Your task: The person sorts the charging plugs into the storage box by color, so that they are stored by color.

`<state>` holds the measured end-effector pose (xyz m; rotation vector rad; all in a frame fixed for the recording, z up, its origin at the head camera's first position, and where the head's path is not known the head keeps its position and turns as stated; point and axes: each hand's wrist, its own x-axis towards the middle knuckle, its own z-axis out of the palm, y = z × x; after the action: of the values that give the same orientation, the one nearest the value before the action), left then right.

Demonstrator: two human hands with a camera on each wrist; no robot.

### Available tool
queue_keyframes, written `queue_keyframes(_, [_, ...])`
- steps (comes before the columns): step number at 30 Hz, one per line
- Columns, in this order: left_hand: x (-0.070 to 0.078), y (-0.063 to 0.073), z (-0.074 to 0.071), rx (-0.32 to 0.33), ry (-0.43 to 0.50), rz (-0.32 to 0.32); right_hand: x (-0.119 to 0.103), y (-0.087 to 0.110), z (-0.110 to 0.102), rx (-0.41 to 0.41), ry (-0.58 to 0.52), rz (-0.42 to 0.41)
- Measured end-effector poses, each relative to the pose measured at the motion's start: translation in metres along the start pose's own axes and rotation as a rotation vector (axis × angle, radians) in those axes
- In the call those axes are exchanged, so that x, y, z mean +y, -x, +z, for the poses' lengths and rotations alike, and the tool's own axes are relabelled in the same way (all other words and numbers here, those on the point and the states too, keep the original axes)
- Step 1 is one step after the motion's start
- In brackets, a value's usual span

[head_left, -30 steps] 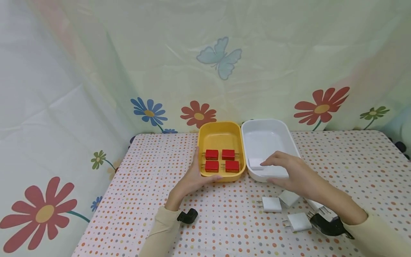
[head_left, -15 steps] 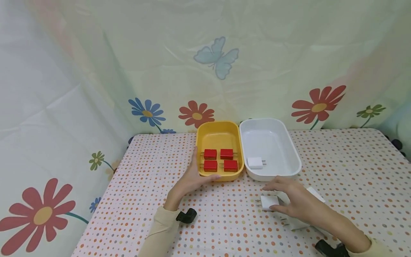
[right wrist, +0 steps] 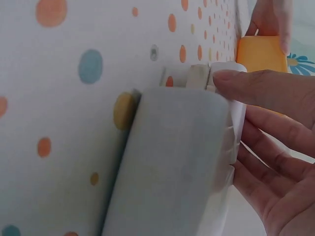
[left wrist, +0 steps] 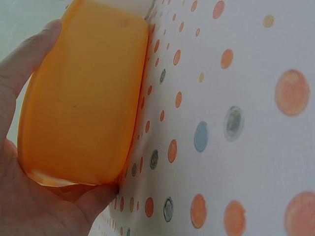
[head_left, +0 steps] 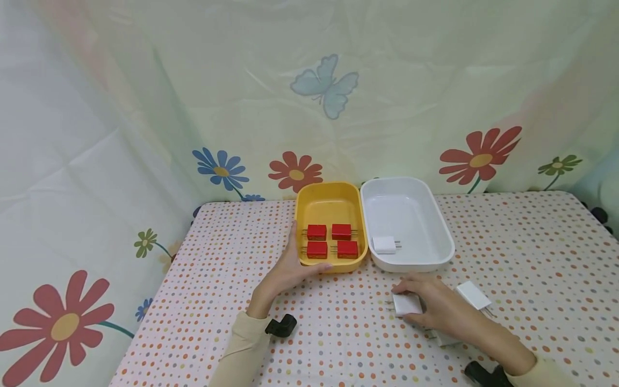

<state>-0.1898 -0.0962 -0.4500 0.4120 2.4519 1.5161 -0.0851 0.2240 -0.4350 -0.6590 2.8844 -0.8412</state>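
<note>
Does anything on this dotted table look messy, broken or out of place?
Nothing looks damaged or spilled. Four red plugs lie neatly in the yellow tray; one white plug lies in the white tray. Other white plugs lie loose by the right hand, one angled.

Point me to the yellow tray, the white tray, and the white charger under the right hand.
yellow tray (head_left: 329, 203): head view, bare floor near its far end.
white tray (head_left: 411, 215): head view, bare floor at its middle.
white charger (head_left: 405, 304): head view, top face showing beside the fingers.

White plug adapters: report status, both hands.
Left hand grips yellow plastic tray. Right hand pinches white square plug adapter on dotted tablecloth. Nothing in the way.
</note>
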Motion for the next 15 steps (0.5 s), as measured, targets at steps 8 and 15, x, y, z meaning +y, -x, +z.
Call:
queue_keyframes(8, [0.0012, 0.0, 0.0, 0.004, 0.0, 0.008, -0.001, -0.0062, -0.0007, -0.059, -0.015, 0.002])
queue_keyframes(15, [0.0004, 0.0001, 0.0002, -0.002, 0.019, 0.02, -0.0003, -0.0078, 0.0, -0.08, -0.011, 0.01])
